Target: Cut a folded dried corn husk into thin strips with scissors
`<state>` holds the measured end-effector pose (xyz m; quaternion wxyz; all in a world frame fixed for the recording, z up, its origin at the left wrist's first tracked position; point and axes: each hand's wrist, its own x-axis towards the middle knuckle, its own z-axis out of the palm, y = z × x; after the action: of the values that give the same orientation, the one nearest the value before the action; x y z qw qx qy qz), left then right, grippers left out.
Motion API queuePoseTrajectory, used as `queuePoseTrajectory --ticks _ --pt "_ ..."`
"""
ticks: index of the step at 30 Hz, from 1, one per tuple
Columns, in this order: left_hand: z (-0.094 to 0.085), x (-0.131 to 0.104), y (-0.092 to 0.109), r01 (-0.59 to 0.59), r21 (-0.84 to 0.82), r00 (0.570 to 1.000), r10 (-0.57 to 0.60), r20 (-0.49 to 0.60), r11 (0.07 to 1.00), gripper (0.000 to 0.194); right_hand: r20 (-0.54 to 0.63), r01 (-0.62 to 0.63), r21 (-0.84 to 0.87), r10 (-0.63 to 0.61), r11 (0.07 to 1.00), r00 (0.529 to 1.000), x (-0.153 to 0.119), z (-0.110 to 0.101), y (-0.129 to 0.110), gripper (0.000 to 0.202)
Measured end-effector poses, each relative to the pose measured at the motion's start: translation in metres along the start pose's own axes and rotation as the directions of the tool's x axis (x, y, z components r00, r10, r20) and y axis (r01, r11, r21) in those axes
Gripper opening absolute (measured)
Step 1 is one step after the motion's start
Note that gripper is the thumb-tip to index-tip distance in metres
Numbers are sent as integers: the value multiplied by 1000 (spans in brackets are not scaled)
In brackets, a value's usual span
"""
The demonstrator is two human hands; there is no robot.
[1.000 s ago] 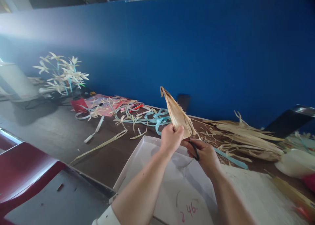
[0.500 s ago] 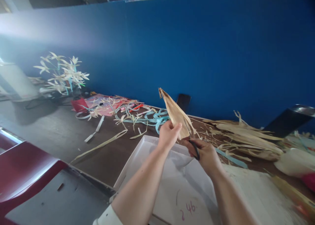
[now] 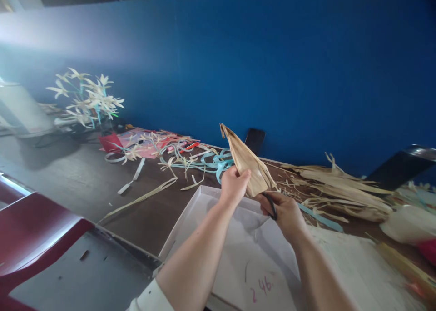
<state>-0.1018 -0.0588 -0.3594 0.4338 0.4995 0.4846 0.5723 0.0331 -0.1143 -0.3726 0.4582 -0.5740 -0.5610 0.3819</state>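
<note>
A dry tan corn husk (image 3: 250, 163), wide at the bottom and narrowing to a curled tip, stands up from my left hand (image 3: 235, 184), which pinches its lower left side between thumb and fingers. My right hand (image 3: 286, 211) is closed round scissors (image 3: 271, 206) with black handles, right at the husk's lower edge. The blades are mostly hidden behind my fingers and the husk, so I cannot tell how far apart they are. Beneath both hands lies a shallow white box lid (image 3: 252, 256) with handwritten numbers on it.
More dry husks (image 3: 340, 188) and shreds lie to the right, near a dark cylinder (image 3: 391, 168). A phone (image 3: 255, 140) leans on the blue partition (image 3: 289, 66). Light-blue ribbon (image 3: 218, 161) sits behind my left hand. White husk flowers (image 3: 91, 97) stand at left. A red chair (image 3: 41, 234) is lower left.
The husk has turned slightly, and its lower edge now sits closer to my right hand and the scissors. Both hands keep their grips; the view has shifted a little.
</note>
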Motion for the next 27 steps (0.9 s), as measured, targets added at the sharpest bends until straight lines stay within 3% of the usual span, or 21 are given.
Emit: queuePoseTrajectory --ticks 18,27 --pt "-2 -4 7 -10 -21 1000 11 14 1000 22 -14 43 -29 -44 999 999 -3 -1 -9 28" --pt "3 -7 1 -25 61 999 23 41 998 24 -46 6 43 -4 999 999 -2 0 -8 18"
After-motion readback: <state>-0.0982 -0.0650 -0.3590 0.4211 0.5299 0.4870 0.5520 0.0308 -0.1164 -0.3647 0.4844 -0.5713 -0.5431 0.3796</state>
